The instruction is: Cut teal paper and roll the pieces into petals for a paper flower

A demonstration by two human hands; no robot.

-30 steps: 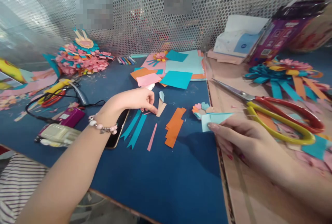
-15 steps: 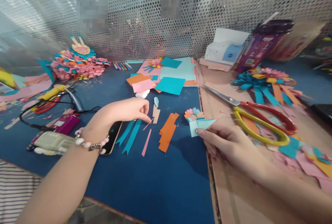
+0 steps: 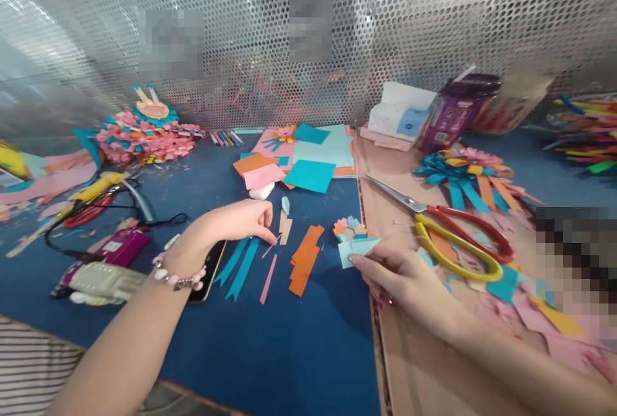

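My left hand, with a bead bracelet on the wrist, reaches over the blue table. Its fingers are pinched together with the tips down on a thin pink paper strip, beside a small tan and light blue paper piece. Teal strips, a longer pink strip and orange strips lie just below it. My right hand grips a folded light blue paper piece between thumb and fingers, next to a small multicoloured paper rosette.
Large red-and-yellow scissors lie on a cardboard sheet at right. Coloured paper sheets, markers, a paper flower pile, a ribbon rosette, a tissue pack, a phone and a glue gun surround the hands.
The view has shifted, showing more of the right side. My left hand drew slightly back along the pink strip; my right hand still holds the light blue paper.
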